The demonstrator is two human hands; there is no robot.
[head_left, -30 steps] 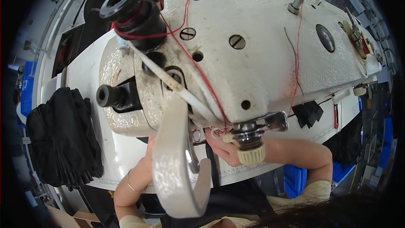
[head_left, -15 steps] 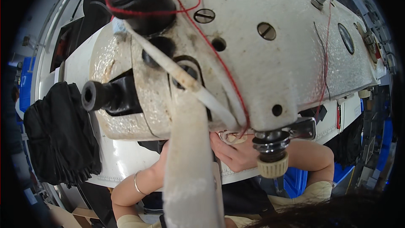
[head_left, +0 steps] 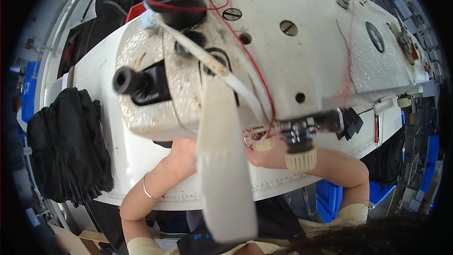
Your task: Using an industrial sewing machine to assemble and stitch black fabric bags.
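A white sewing machine (head_left: 264, 61) with a red thread (head_left: 243, 52) fills the upper middle and hides much of my hands. My left hand (head_left: 183, 153) reaches beneath the machine head, a silver bangle (head_left: 147, 188) on its wrist; its fingers are out of sight. Beside it, a bit of black fabric (head_left: 163, 144) shows under the head's lower edge. My right hand (head_left: 269, 158) lies behind the cream tension knob (head_left: 301, 159), and its fingers are hidden too. Between my hands hangs a long whitish lever (head_left: 226, 160) in front.
On the left of the white table (head_left: 137, 170) lies a stack of black fabric pieces (head_left: 68, 146). A measuring scale runs along the near edge. Small black pieces (head_left: 350, 123) rest at the right, with more black fabric (head_left: 384, 158) beyond. Blue bins (head_left: 329, 198) stand below the table edge.
Both my hands have moved away from the near edge, farther under the machine head. The view has shifted slightly, and more of the table's scale shows.
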